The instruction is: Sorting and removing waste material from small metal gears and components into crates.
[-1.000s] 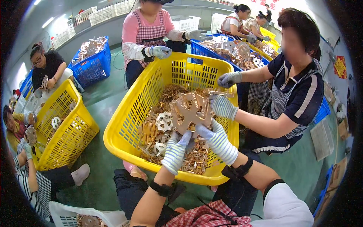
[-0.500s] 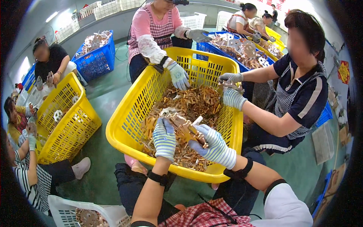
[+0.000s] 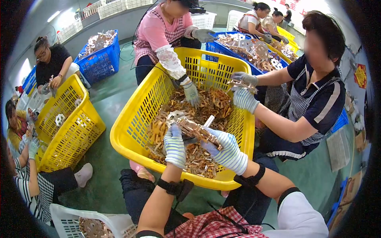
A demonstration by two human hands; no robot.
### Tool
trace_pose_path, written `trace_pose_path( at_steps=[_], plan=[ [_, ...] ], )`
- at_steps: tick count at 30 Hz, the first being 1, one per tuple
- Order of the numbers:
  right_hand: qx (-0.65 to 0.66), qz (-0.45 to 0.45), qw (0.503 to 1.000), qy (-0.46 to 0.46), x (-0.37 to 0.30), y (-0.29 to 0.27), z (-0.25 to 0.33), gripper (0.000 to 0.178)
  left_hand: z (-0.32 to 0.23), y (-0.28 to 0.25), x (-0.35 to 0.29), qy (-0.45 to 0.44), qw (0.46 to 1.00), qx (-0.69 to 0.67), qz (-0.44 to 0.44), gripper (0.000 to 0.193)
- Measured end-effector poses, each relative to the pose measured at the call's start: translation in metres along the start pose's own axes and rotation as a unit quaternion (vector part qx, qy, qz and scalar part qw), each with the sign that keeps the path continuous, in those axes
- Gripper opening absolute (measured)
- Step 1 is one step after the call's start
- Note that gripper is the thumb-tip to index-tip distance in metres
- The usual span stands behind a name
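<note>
Left side of the frame: one yellow crate (image 3: 75, 137). Lower left: one white crate (image 3: 59, 218). Upper left: one blue crate (image 3: 101, 63) of metal parts. Centre: one large yellow crate (image 3: 133, 154), holding uncounted loose metal pieces (image 3: 162, 113). Above these, at centre, the left hand (image 3: 174, 146) has its grip closed on the left end of one tilted copper-coloured part (image 3: 194, 130). One silvery rod (image 3: 209, 121) lies just beyond the part. The right hand (image 3: 227, 150) has its grip closed on the right end. Right of centre: two co-worker's gloved hands (image 3: 245, 100) hold one metal part (image 3: 239, 84).
</note>
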State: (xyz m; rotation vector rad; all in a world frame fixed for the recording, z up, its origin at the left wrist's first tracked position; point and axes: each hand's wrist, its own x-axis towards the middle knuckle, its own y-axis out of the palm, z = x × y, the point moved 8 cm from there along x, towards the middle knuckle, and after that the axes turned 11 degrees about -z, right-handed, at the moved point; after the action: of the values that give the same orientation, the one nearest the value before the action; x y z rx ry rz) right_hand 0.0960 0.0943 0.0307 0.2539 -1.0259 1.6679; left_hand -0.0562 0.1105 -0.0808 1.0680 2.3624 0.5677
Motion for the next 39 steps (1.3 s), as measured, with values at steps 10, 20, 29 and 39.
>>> trace_pose_path(
  at_steps=[10, 20, 29, 39],
  plan=[
    [0.073, -0.030, 0.997, 0.023, 0.000, -0.014, -0.005, 0.043, -0.047, 0.029, -0.027, 0.232, 0.925, 0.297, 0.048, 0.021],
    [0.249, -0.117, 0.912, 0.303, -0.016, -0.002, -0.057, 0.022, -0.021, 0.003, -0.016, 0.094, 0.988, 0.122, -0.014, 0.027],
    [0.003, 0.062, 0.996, 0.059, -0.009, 0.006, -0.008, 0.042, -0.021, 0.014, -0.018, -0.042, 0.996, 0.078, 0.005, 0.021],
    [0.163, -0.038, 0.981, 0.093, -0.012, 0.016, -0.012, 0.034, -0.045, 0.008, -0.016, 0.280, 0.926, 0.250, -0.039, 0.028]
  ],
)
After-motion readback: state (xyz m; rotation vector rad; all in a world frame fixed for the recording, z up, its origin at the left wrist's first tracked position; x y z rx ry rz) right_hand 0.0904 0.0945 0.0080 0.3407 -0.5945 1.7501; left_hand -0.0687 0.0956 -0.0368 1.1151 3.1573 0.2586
